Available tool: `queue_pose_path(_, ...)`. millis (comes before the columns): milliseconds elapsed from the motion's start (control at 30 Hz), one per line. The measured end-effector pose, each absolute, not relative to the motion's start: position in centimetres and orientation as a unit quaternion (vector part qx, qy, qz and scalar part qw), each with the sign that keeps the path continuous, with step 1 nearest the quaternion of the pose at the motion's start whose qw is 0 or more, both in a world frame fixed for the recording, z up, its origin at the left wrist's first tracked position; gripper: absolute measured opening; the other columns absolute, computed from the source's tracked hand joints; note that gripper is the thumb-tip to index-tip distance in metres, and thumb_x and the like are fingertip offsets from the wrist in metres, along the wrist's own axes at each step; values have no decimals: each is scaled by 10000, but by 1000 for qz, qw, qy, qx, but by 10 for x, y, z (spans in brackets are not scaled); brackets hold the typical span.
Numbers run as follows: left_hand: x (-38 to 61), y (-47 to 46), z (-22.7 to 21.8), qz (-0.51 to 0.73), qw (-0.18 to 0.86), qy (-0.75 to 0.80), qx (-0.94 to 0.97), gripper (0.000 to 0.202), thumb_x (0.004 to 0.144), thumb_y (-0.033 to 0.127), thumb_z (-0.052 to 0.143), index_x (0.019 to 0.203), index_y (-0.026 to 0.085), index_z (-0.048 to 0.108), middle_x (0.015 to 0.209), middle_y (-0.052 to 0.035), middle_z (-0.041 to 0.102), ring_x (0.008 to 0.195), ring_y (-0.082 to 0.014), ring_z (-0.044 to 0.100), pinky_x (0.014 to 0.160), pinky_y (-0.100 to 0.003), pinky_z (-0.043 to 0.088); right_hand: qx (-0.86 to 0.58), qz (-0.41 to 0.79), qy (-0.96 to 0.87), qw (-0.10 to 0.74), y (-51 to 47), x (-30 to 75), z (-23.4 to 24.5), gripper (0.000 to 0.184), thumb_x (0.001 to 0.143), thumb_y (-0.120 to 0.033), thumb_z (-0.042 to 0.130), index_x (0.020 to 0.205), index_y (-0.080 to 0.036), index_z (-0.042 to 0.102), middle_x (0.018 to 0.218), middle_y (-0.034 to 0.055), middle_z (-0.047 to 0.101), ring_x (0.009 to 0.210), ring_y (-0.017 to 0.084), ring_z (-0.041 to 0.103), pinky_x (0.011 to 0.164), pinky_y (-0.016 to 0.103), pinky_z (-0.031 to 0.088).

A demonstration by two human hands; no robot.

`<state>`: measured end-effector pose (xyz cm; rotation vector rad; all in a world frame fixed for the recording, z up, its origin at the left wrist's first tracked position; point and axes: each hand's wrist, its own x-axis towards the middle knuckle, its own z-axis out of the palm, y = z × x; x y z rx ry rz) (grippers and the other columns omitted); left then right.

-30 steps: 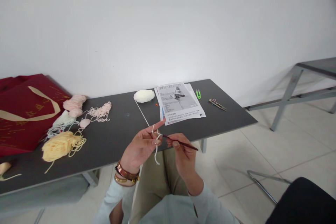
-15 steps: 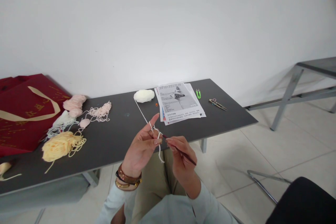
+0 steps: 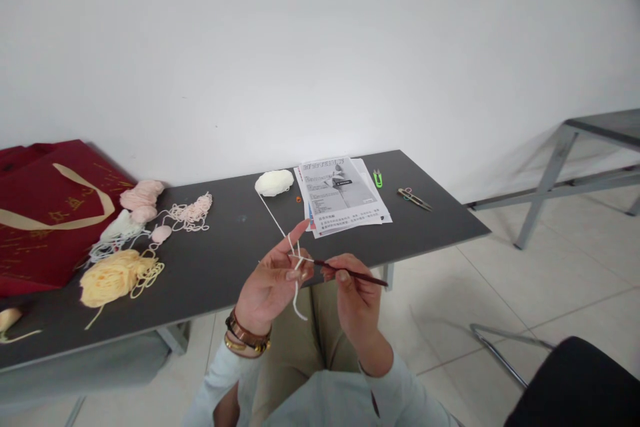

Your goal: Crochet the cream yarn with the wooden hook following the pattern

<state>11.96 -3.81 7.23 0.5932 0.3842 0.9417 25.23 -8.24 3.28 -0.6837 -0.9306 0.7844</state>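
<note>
The dark hook (image 3: 360,275) is gripped in the right hand (image 3: 357,297), its tip toward 9 o'clock; the white yarn (image 3: 295,300) is pinched by the left hand (image 3: 265,287), its slender tail hung toward 6 o'clock. Only crossing loops are seen, so the work is judged barely begun, its fabric unmade. Farther off, at 11 o'clock on the worktop (image 3: 225,247), a plump cream ball (image 3: 274,183) is joined by the taut strand.

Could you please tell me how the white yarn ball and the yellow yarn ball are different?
The white yarn ball is compact and oval; the yellow yarn ball is looser, with loops spilling from one side. A strand runs from the white ball to the left hand, while the yellow ball's visible tail lies loose. The white ball sits beside the papers, the yellow one by the red bag. Both rest on the dark table.
</note>
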Motion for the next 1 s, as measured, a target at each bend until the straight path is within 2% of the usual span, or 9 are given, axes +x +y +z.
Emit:
queue_pose_path(267, 113, -34, 73, 438, 830, 176, 298, 752, 564, 69, 701, 1296, 137, 544, 612, 22, 490, 613, -120, 447, 593, -269, 315, -328, 376, -403, 767, -82, 261, 37, 112, 868, -295, 590, 886, -256, 693, 786, 12, 646, 651, 147, 573, 599, 292, 467)
queue_pose_path(533, 112, -34, 73, 427, 844, 163, 282, 735, 529, 94, 691, 1254, 66, 568, 550, 51, 339, 561, -99, 363, 546, -261, 277, -320, 405, -390, 763, -78, 265, 40, 134, 855, -341, 603, 846, -234, 683, 779, 14, 616, 632, 140, 561, 578, 284, 458)
queue_pose_path(833, 112, -35, 78, 411, 861, 151, 259, 725, 499, 74, 685, 1216, 32, 591, 537, 45, 352, 551, -94, 354, 516, -243, 282, -285, 445, -383, 758, -72, 268, 43, 138, 849, -354, 607, 810, -231, 658, 727, -4, 563, 627, 133, 528, 579, 273, 432)
queue_pose_path(1000, 111, -31, 73, 423, 841, 172, 289, 657, 517, 82, 711, 1168, 50, 633, 536, 46, 374, 557, -90, 389, 535, -243, 303, -293, 493, -309, 759, -69, 268, 43, 176, 778, -388, 684, 769, -215, 652, 721, -4, 573, 577, 118, 514, 529, 257, 441)
